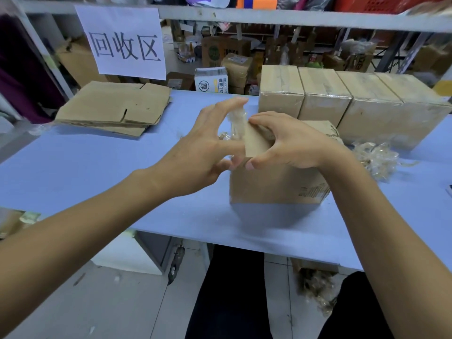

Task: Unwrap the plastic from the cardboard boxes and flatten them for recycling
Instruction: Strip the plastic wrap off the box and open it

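Far out beyond the left hand (208,140), a stack of flattened cardboard (115,108) lies on the blue table (73,162), under a paper sign (122,40) hung from the shelf. The left hand itself hovers at the top left corner of the cardboard box (276,184), fingers spread and loosely bent; a strip of clear plastic wrap (236,124) stands up just past its fingertips, and whether any finger pinches it I cannot tell. Touching the box from the other side, the right hand (286,140) grips a top flap (256,143), thumb under its near edge and fingers curled over it. Beyond the right hand stands a row of wrapped boxes (342,99), and a wad of stripped plastic (376,157) lies off to its right.

The step in hand looks like clearing the last wrap and opening this box. Next, likely: pull the strip free, open the flaps, then press the box flat.
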